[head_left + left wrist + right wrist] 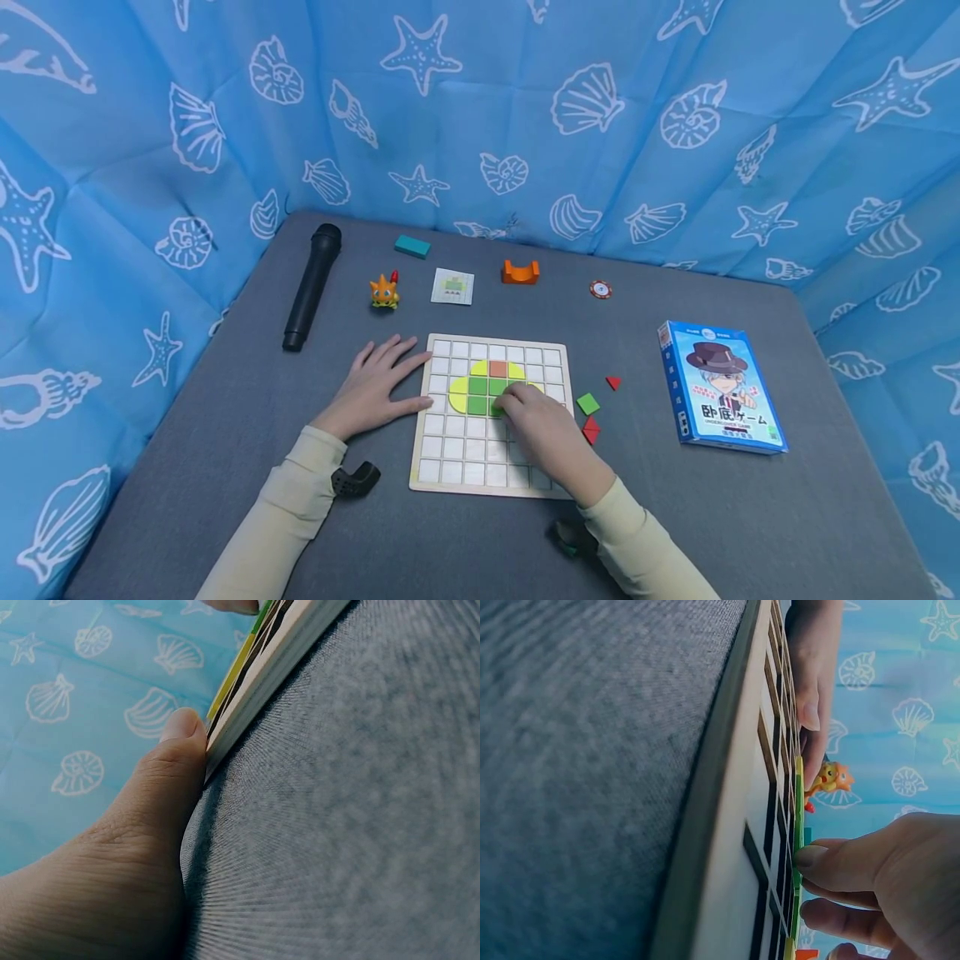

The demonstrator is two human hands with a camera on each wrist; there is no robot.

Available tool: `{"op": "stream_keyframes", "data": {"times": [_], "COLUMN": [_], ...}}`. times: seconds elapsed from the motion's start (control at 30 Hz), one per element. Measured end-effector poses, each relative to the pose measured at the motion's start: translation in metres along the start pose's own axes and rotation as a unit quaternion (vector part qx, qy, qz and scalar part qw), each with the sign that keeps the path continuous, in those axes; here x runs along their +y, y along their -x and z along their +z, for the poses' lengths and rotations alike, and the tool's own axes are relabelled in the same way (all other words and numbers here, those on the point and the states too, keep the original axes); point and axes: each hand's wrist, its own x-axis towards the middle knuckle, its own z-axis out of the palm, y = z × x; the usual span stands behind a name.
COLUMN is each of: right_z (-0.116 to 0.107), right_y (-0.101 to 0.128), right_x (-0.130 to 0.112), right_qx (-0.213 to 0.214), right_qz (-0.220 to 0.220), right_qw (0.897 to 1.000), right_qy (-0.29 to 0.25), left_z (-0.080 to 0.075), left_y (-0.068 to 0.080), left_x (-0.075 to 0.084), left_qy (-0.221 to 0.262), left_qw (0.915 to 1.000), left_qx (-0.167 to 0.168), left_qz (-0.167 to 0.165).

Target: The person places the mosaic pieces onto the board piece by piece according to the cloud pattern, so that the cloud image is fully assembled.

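A wooden grid board (465, 454) lies in the middle of the grey table. It carries yellow, green and orange tiles near its top centre. My right hand (501, 406) reaches over the board, thumb and fingertips curled down and pinching a green tile (495, 407) set among the other tiles. In the right wrist view my right hand (802, 889) meets that green tile (799, 817) at the board's (735, 825) surface. My left hand (378, 383) lies flat on the table. Its thumb (176, 750) touches the board's left edge (255, 682).
A loose green square (588, 403) and red triangles (591, 431) lie right of the board. A blue card box (720, 385) sits further right. Behind are a black microphone (311, 283), orange toy (384, 292), pattern card (453, 286), teal block (412, 246), orange bracket (521, 272) and chip (600, 289).
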Motion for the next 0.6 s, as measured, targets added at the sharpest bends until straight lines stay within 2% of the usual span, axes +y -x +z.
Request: {"op": "stream_keyframes", "data": {"times": [0.2,0.6], "right_z": [0.0000,-0.0008], "right_y": [-0.0003,-0.0034], "right_x": [-0.0005,0.0003], "right_qx": [-0.001,-0.001], "right_qz": [0.005,-0.002], "right_qw": [1.000,1.000], "right_qy": [-0.006,-0.010], "left_z": [0.0024,0.0018], "left_y": [-0.0005,0.0001], "left_x": [-0.0013,-0.0028], "left_qy": [0.000,-0.004], "left_qw": [1.0000,1.0000], "left_qx": [-0.010,-0.001], "left_qz": [0.000,0.005]}}
